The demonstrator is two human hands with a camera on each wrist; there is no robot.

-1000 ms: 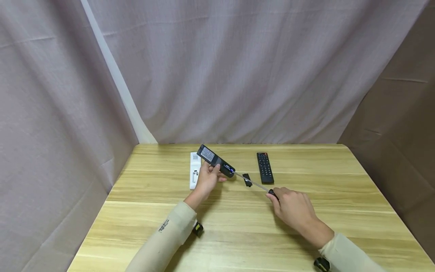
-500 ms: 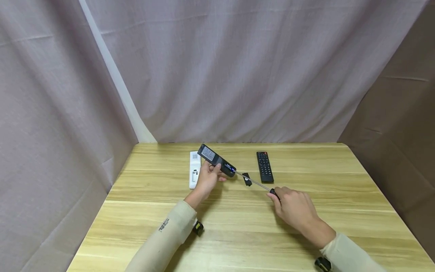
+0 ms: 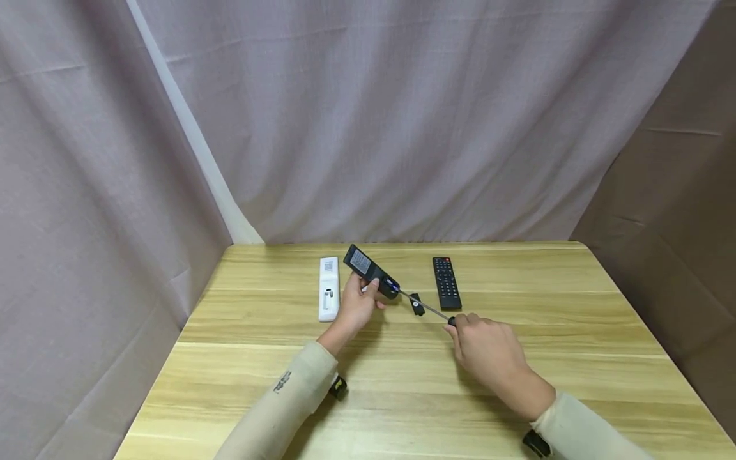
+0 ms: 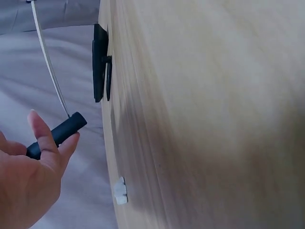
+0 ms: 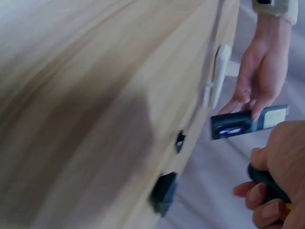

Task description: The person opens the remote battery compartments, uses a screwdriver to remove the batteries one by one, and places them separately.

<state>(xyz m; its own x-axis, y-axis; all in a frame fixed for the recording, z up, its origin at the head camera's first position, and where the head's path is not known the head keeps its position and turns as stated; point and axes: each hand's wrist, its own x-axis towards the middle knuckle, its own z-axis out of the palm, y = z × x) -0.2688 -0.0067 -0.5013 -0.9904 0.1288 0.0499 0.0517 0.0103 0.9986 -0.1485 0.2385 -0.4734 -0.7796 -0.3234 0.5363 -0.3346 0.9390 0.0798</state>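
Curling round one screwdriver (image 3: 431, 309)'s handle, the right hand (image 3: 489, 351) is clamped there, nearer of two hands. The shaft is aimed leftward and away at an open slot; contact at the tip cannot be made out. Beyond, one black remote (image 3: 372, 271) is pinched above the table (image 3: 431, 396) by the left hand (image 3: 358, 310), back upward, long axis slanted from far left to near right. One small cover (image 3: 418, 311), one white remote (image 3: 329, 281) and a second black remote (image 3: 446, 284) are laid on the wood.
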